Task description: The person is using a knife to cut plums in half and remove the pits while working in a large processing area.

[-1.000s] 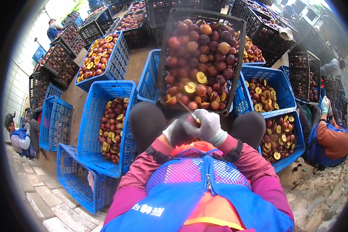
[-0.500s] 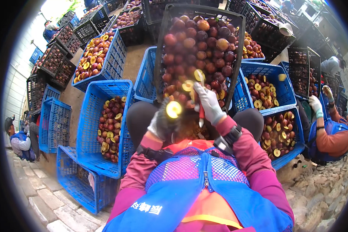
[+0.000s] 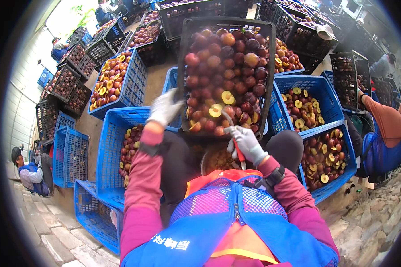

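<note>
grey knit gloves cover both hands. right hand [image 3: 247,143]: fingers closed around a red-handled knife [image 3: 237,147], handle running down through the fist, blade tip pointing up and left toward the near rim of the black crate [image 3: 269,71]. left hand [image 3: 165,107]: blurred; fingers appear spread and no fruit shows in them, but the blur means the grip cannot be told for certain.

change from the frame half a second before: the left hand then held a cut plum half with its yellow face up, close beside the right hand at the crate's near edge. it is now extended up and to the left, over the gap between the black crate and the blue crate [image 3: 113,147] on the left, and the yellow half is gone from it. the right hand has dropped slightly toward the lap and keeps the knife.

just above the right fingers: dark red whole plums [image 3: 227,58] heaped in the black crate, with a few yellow-faced halves [image 3: 228,97] near its front edge. below the right fingers: a round bowl [image 3: 216,160] between the knees, contents brownish, not clearly resolved. right of the right hand: two blue crates holding halved plums [image 3: 321,155]. far right: another person's orange sleeve [image 3: 383,120].
</note>
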`<state>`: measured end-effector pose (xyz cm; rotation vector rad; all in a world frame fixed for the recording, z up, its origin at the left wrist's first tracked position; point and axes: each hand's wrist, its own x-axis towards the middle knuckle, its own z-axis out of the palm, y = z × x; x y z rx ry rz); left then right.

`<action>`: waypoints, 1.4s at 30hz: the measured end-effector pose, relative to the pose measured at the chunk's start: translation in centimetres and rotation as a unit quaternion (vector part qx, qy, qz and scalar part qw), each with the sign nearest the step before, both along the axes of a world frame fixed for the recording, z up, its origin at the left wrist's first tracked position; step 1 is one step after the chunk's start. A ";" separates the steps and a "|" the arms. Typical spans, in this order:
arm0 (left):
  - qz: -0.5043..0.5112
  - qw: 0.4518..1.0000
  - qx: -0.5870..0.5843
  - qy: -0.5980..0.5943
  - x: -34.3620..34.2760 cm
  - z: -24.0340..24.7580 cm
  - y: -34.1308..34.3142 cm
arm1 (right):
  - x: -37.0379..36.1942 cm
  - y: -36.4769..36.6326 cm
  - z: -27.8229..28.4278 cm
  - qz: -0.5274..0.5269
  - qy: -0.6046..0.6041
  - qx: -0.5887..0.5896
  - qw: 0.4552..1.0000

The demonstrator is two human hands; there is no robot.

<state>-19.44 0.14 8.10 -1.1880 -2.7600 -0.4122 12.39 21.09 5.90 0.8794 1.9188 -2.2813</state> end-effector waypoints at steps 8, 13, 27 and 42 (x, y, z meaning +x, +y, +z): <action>0.153 0.967 0.002 -0.204 1.4 -8.6 18.0 | 4.0 1.1 2.8 -0.005 -0.014 0.029 0.999; 0.008 0.819 0.322 -0.475 4.9 -7.0 14.9 | 3.6 2.5 3.4 -0.091 0.086 0.024 0.992; -0.050 0.500 0.454 -0.736 18.5 2.3 3.1 | 0.4 -1.0 7.8 -0.022 0.168 0.045 0.984; -0.085 0.579 0.418 -0.695 19.3 1.4 1.8 | -1.1 -3.5 3.6 -0.048 0.213 0.281 0.934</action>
